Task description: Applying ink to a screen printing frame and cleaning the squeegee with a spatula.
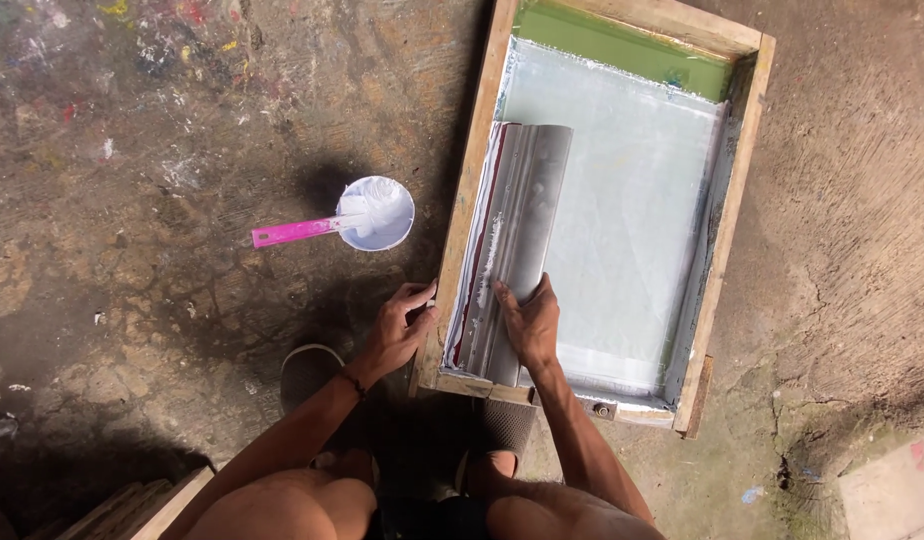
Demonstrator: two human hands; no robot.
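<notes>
A wooden-framed printing screen lies flat on the floor, its mesh coated with white ink and a green strip at the far end. A long metal squeegee rests inside along the frame's left side. My right hand presses on the squeegee's near end. My left hand grips the frame's left rail near the corner. Both my knees show at the bottom of the view.
A white cup of white ink with a pink-handled tool in it stands on the stained concrete floor left of the frame. Wooden pieces lie at the bottom left. A pale slab sits at the bottom right.
</notes>
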